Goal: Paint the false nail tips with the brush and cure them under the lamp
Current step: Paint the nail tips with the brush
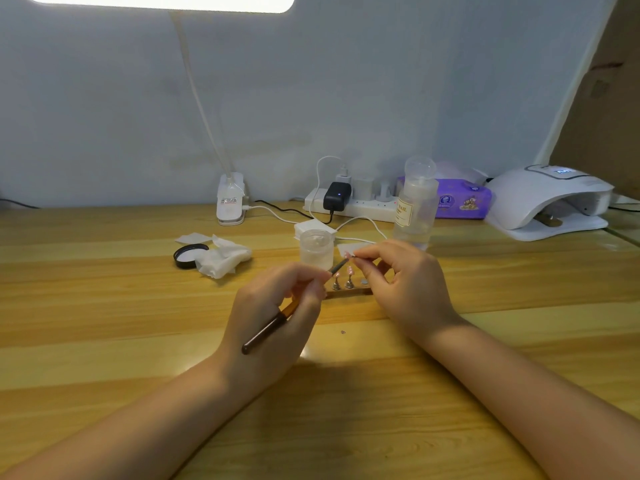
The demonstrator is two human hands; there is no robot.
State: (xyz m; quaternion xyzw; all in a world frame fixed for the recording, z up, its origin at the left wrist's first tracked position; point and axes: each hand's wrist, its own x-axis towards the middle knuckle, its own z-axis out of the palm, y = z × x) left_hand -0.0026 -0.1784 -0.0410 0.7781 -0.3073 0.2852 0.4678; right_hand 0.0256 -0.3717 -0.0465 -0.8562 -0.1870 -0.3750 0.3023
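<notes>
My left hand (pixel 277 306) grips a dark-handled nail brush (pixel 268 329), its bristle end pointing up and right. The brush tip meets a small pinkish false nail tip (pixel 347 253) that my right hand (pixel 403 278) pinches between thumb and fingers. Below them a wooden holder bar (pixel 348 292) carries two more pink nail tips (pixel 349 271) on metal stands. The white curing lamp (pixel 550 202) stands at the far right of the table, apart from both hands.
A small clear jar (pixel 317 249) stands just behind the hands, its black lid (pixel 188 254) and crumpled wipes (pixel 223 259) to the left. A pump bottle (pixel 415 209), power strip (pixel 349 202), purple tissue pack (pixel 462 199) and desk lamp clamp (pixel 230 200) line the back.
</notes>
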